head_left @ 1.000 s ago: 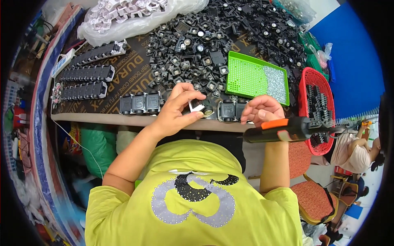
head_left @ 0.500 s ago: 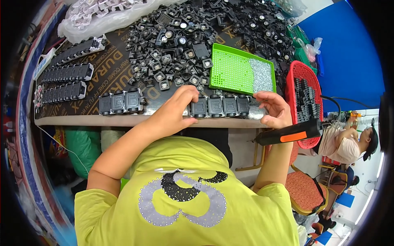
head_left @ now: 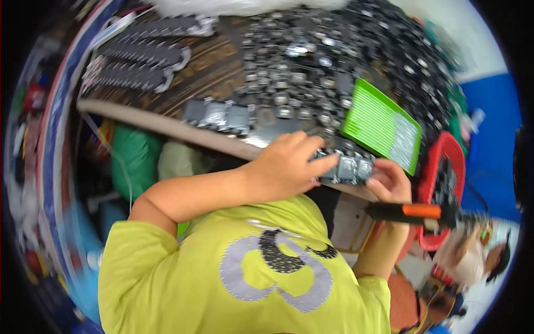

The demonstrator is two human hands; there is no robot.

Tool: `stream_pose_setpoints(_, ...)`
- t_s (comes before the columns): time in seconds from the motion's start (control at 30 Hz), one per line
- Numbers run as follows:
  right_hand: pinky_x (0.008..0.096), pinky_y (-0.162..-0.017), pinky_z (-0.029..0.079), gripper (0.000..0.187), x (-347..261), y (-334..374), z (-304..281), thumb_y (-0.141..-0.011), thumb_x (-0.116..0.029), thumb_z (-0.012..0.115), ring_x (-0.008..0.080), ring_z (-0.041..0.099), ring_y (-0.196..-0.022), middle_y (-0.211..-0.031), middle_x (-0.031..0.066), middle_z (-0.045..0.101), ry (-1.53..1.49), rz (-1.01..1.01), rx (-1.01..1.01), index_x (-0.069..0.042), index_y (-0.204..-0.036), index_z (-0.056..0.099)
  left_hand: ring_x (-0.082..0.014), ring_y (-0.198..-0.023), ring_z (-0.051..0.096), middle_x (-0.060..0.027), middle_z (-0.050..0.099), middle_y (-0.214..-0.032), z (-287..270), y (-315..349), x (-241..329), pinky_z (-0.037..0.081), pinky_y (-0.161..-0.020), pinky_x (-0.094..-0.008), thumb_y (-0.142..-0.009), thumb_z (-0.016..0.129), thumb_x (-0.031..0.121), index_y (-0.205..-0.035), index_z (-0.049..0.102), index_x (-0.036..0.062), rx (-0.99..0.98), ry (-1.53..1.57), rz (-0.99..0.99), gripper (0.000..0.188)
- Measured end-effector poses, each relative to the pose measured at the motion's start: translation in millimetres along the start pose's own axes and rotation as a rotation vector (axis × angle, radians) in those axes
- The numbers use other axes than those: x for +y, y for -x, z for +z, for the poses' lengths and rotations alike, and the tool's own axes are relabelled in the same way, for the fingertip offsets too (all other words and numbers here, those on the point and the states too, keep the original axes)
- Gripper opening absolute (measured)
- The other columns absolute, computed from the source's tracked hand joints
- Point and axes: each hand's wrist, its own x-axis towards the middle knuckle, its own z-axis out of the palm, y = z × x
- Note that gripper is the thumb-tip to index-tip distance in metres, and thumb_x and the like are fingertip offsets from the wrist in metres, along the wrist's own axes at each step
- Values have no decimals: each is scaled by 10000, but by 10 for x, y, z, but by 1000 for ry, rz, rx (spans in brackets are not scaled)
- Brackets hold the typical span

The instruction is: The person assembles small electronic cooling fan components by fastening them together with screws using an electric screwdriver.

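A short row of dark blocks (head_left: 347,168) is set at the near edge of the table (head_left: 183,127), between the two hands. Its left end is partly covered by the left hand (head_left: 286,167), whose grip is narrowed about it, with bent fingers laid over the blocks. Its right end is met by the curled thumb and fingers of the right hand (head_left: 394,182); whether that grip is firmly closed cannot be told through the blur.

The right wrist is crossed on the near side by a black cylindrical tool (head_left: 396,212) with an orange strip, by which part of the forearm is hidden. Just beyond the row, the space is taken up by a shallow green tray (head_left: 368,118) of ridged-looking plastic, its right part filled with small silvery metal pieces (head_left: 404,142). Farther right, a red basket (head_left: 457,150) with a rounded rim is filled with dark pieces (head_left: 443,183).

The far middle is covered by a heap of black parts (head_left: 300,67), among which round, shiny metal faces are seen. To the left, another short row (head_left: 222,116) of boxy, smooth-topped blocks is placed near the edge, and longer dark rows (head_left: 142,55) with pale, jagged ends are ranged at far left. The far edge is overlapped by crumpled, translucent plastic sheeting (head_left: 245,6).
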Motion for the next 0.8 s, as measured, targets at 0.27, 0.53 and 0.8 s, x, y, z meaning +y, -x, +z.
stream_pose_setpoints(0.27, 406, -1050, 468, 691, -207, -138, 885, -990, -481, 643, 279, 628, -1184, -1263, 213, 655, -422, 33, -615, 105, -1350, 580, -337, -1164, 631, -150, 617, -1312, -510, 1426, -243, 502, -999, -390, -707, 921, 225, -1303, 671, 87, 6, 504, -437, 662)
stream_pose_setpoints(0.53, 327, -1143, 355, 510, -108, -695, 1972, -1075, -284, 537, 160, 473, -1365, -1494, 73, 540, -107, -13, -1160, -34, -1515, 480, -173, -1358, 451, -51, 501, -1457, -45, 2568, -1038, 335, -1164, -327, -736, 825, 19, -1521, 456, 88, 105, 1054, -809, 870)
stream_pose_setpoints(0.8, 363, -1143, 395, 498, -154, -750, 2339, -1074, -200, 555, 219, 482, -1403, -1518, 123, 515, -58, 40, -1226, 0, -1518, 450, -299, -1453, 392, -102, 444, -1526, 497, 3495, -1653, 305, -1213, -420, -693, 748, -19, -1495, 434, 184, -71, 466, -1033, 885)
